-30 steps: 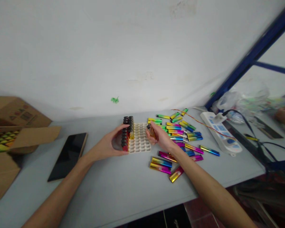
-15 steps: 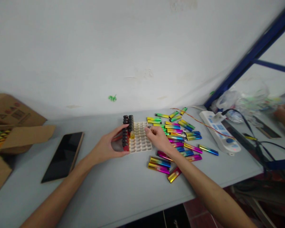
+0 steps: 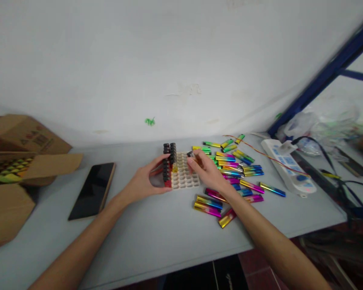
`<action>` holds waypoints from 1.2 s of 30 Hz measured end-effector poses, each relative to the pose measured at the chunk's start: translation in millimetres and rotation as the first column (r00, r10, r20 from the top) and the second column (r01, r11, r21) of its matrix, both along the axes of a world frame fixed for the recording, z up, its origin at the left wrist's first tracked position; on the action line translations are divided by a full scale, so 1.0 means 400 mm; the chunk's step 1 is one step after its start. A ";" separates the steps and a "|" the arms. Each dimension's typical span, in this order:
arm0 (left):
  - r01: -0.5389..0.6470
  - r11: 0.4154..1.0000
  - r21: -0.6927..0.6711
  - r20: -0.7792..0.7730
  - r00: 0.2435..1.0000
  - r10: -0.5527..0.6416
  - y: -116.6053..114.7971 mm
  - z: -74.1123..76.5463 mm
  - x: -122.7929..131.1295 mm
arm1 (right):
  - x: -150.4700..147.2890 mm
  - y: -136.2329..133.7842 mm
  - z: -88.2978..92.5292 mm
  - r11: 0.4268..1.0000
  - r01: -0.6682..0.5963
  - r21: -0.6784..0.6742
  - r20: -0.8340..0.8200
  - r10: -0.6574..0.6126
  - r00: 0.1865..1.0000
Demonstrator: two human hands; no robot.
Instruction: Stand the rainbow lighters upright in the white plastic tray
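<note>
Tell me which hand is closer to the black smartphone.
Left. The left hand is right of the black smartphone, at the white tray's left end. The right hand, holding a black-topped lighter, is farther right.

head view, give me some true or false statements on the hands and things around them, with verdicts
1. The left hand is at the left side of the white gridded tray. True.
2. The right hand holds the flat black phone. False: it holds a small black-topped piece; the phone lies on the grey table.
3. Shiny multicoloured oblong pieces lie right of the tray. True.
4. The brown cardboard box is closed. False: the box's flaps stand open.
</note>
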State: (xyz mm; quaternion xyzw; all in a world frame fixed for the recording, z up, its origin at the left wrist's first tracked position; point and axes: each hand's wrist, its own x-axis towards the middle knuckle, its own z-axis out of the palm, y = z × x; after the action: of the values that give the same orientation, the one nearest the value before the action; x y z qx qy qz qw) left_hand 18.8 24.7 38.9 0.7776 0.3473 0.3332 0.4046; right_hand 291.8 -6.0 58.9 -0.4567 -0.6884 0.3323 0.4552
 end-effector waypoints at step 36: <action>0.023 1.000 -0.006 -0.027 0.999 -0.023 -0.012 0.021 0.022 | 0.107 -0.082 0.119 0.848 0.085 0.524 0.310 -0.283 0.908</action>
State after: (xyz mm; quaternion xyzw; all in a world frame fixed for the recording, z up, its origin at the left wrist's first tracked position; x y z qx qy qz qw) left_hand 27.8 19.8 47.4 0.7850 0.3447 0.3168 0.4057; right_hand 334.6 -38.9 106.6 -0.4435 -0.7766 0.0035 0.4475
